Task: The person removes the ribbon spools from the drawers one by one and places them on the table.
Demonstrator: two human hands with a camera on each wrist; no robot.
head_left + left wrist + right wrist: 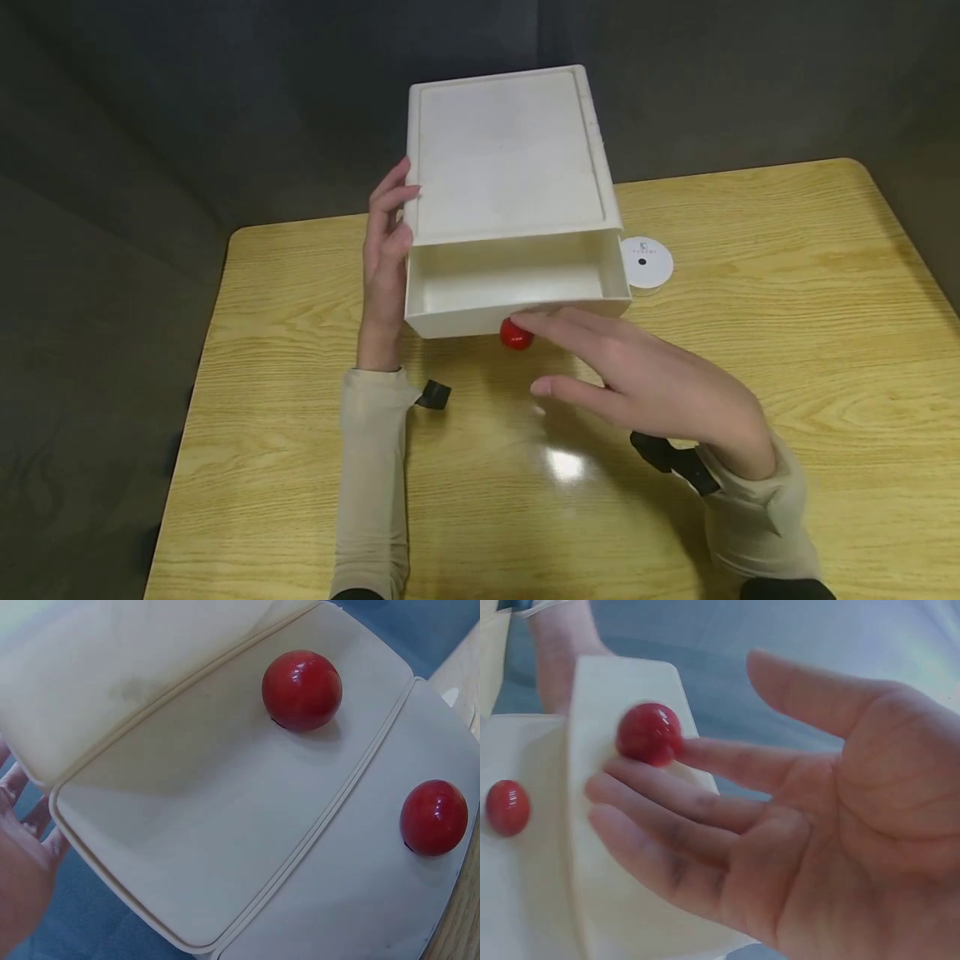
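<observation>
Left hand [386, 258], fingers laid loosely against the white plastic cabinet [510, 154]; out juts its white plastic drawer [457, 323], round glossy red knob [514, 337] in front; right hand [641, 377], thumb and fingers apart, a fingertip touching that knob — sliding the drawer, apparently, and next calls for an even push

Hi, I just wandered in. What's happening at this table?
A person is handling a white two-drawer cabinet with bare hands. The left hand is against its side, while the right hand has straight fingers at the red knob of the upper drawer. That drawer is partly open; the lower one also has a red knob. A white spool sits beside the cabinet on the wooden table.
</observation>
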